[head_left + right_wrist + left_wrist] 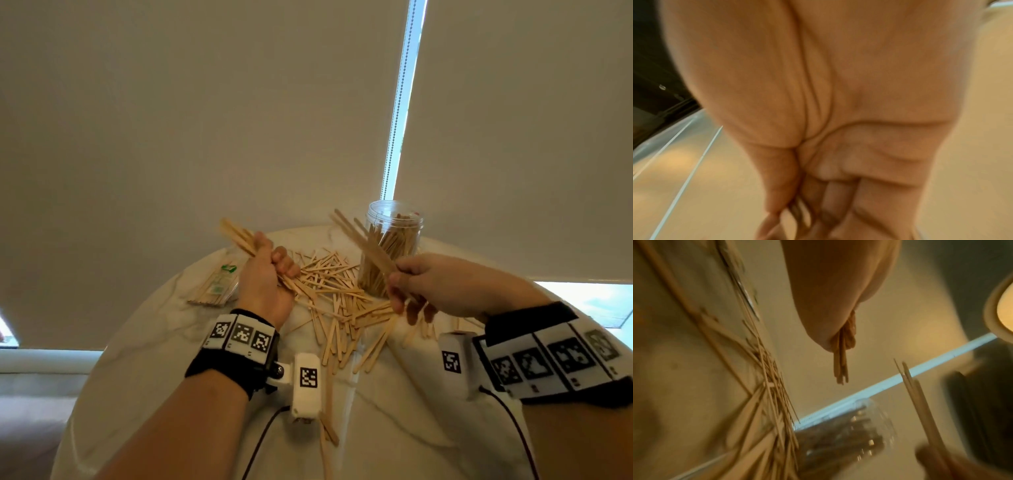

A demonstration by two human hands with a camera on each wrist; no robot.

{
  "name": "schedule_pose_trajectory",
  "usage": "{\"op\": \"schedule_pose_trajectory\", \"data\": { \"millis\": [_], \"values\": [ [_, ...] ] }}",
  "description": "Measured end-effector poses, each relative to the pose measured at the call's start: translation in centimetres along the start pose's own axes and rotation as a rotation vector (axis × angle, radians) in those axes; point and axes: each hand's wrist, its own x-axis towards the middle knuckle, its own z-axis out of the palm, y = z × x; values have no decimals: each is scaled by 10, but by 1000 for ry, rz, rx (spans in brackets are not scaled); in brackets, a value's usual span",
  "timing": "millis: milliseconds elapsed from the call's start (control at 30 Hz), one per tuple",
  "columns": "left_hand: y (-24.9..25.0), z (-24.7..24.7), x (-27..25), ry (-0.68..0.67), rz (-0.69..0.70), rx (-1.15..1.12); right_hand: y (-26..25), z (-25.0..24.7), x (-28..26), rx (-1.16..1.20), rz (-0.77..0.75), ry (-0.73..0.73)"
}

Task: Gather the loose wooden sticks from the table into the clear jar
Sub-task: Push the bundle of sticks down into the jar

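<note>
Loose wooden sticks [337, 298] lie in a heap on the round white table [144, 359]. Behind the heap stands the clear jar [390, 246], upright, open-topped and partly filled with sticks. My left hand [270, 277] grips a bundle of sticks [239, 236] whose ends jut up and to the left, above the heap's left side. My right hand [421, 284] holds a second bundle [363, 240] that slants up in front of the jar. In the left wrist view stick ends [841, 368] poke out of my fist, with the jar [849, 431] blurred below. In the right wrist view my palm [838, 97] fills the frame.
A clear wrapped pack of thin sticks with a green label [217, 284] lies at the table's left edge. Window blinds [205, 120] hang close behind the table. A few stray sticks [329, 428] lie near the front between my wrists.
</note>
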Motion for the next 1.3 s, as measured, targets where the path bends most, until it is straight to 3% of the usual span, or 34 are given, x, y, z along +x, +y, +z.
{"op": "schedule_pose_trajectory", "data": {
  "millis": [100,167,267,367,433,533,633,767,900,967,1033,1067,1133,1200,1300],
  "values": [
    [-23,20,-20,-182,-90,207,-17,17,3,97,-64,85],
    [-34,28,-31,-271,-135,372,-26,34,9,-39,-84,81],
    [-35,30,-36,-211,-134,521,-30,53,18,-293,-113,113],
    [-28,29,-32,-127,-134,458,-29,58,22,-436,-125,84],
    [-28,29,-30,-98,-117,365,-29,56,21,-384,-99,29],
    [-29,32,-33,-102,-101,265,-35,55,15,-398,-103,-29],
    [-30,38,-39,-103,-70,177,-37,56,12,-475,-117,18],
    [-32,43,-41,-200,-80,89,-31,55,21,-288,-95,7],
    [-31,38,-39,-317,-86,191,-30,57,22,-67,-141,66],
    [-28,37,-38,-272,-52,265,-31,55,20,-31,-162,23],
    [-24,37,-37,-231,3,357,-31,47,16,-145,-119,-41],
    [-22,37,-37,-230,30,414,-31,41,14,-226,-105,-17],
    [-22,37,-38,-253,51,505,-30,26,9,-284,-107,183],
    [-24,36,-40,-306,27,595,-30,12,1,-87,-158,388],
    [-28,37,-50,-520,-59,848,-37,6,-6,257,-340,447]
  ]
}}
